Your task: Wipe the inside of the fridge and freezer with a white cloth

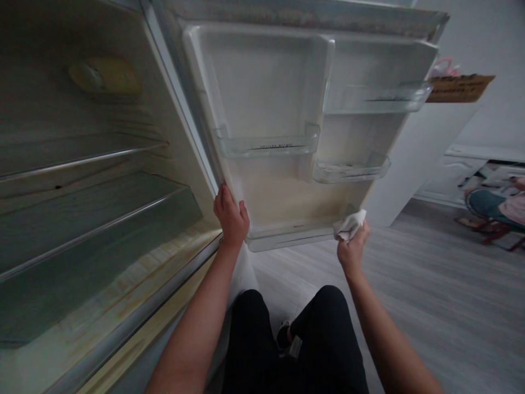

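An open refrigerator door (287, 191) is seen from above, its inner liner facing the camera. The left hand (231, 216) is laid on the hinge-side edge of the door, low down, with the fingers (223, 192) curled around that edge in a firm grasp. The right hand (351, 249) is held at the far lower corner of the door, where a crumpled white cloth (350, 224) is clenched in its fingers and pressed against the end of the bottom door shelf (291, 236). Both hands are thus placed at opposite ends of that bottom shelf, well apart.

Higher on the door, three clear bins are mounted: a wide middle bin (266, 145) on the left, a small bin (350, 168) lower on the right, and an upper bin (375, 97) above it. Yellowish staining is visible on the liner below the middle bin.

To the left, the refrigerator interior (82, 191) is shown with glass shelves (94, 224) and a discoloured lower sill. Dark trousers (295, 339) are seen below the forearms, over a grey wood-pattern floor (430, 273). At the far right edge, part of another person (498, 205) is seen near a white cabinet (447, 175).
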Tool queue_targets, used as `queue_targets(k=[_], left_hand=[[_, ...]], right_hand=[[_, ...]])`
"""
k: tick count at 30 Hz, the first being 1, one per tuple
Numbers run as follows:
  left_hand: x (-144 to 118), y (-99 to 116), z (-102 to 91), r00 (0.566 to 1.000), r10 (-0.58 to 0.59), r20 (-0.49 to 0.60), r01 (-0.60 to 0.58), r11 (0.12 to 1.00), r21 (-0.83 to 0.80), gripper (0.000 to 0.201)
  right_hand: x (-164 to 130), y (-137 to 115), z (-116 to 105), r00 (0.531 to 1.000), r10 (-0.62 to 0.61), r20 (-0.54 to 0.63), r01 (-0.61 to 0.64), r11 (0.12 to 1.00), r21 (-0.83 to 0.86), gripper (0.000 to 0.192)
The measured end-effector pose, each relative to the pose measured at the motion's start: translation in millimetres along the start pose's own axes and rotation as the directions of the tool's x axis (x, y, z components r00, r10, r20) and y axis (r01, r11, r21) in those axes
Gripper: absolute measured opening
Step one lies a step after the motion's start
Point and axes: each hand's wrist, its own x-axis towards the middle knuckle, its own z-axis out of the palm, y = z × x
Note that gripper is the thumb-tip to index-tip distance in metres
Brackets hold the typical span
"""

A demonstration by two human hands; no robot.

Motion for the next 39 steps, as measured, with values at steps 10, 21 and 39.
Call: queue_targets(k=[10,21,39], left_hand=[[0,4,4.6,1.000,-0.027,0.001,0.027,1.000,-0.011,0.071],[0,4,1.3,1.000,-0.011,0.001,0.011,1.000,0.006,0.070],[-1,8,0.9,1.000,0.000,0.005,0.000,1.000,0.019,0.069]], right_hand=[[-95,-60,81,0.902,0.305,0.305,-0.418,0.792,0.445,0.048],[-101,-122,87,0.611,0.158,0.776,-0.784,-0.013,0.621,0.039],[34,50,23,0.504,0.595,0.626,-0.531,-0.359,0.768,0.028]])
